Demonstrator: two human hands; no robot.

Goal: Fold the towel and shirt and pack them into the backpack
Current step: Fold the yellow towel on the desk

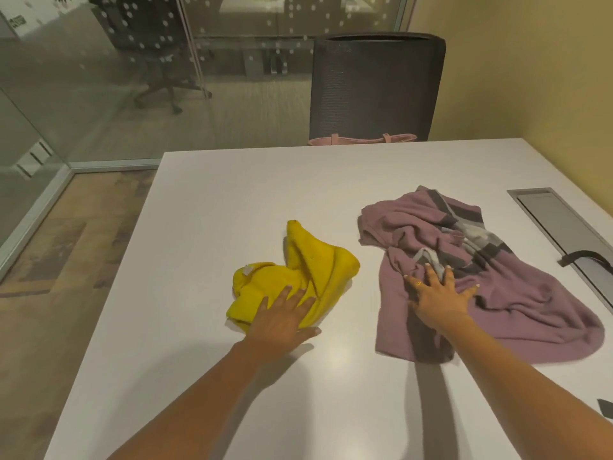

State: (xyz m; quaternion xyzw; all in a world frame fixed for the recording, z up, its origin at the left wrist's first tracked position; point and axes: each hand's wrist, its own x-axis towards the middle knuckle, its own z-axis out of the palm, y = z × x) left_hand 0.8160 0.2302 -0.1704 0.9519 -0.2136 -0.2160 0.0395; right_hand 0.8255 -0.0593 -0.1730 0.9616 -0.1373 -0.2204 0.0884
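Glass walling (99, 94) ran along your left, with wood flooring (66, 244) below it. Yellow and crumpled, the towel (308, 270) lay on the white table (199, 227), left of centre. Your left hand (285, 315) lay flat on the towel's near edge, fingers straight and relaxed, gripping nothing. Its thumb reached out over bare table.

Past the table's far edge stood a dark mesh chair (374, 88). A pink bag (361, 140) with two straps peeked up just in front of it, and you could not tell what kind of bag it was.

Your right hand (441, 295) pressed down on the shirt (517, 303), fingers spread wide and straight, holding nothing. The fingertips lay by a pale loop (434, 260) of fabric. The shirt, mauve with grey and pale blocks, lay rumpled and unfolded right of centre, apart from the towel, with a strip of bare table between them.

Further right, a grey hatch (564, 227) was set into the tabletop, and a black strap (587, 258) lay across it.
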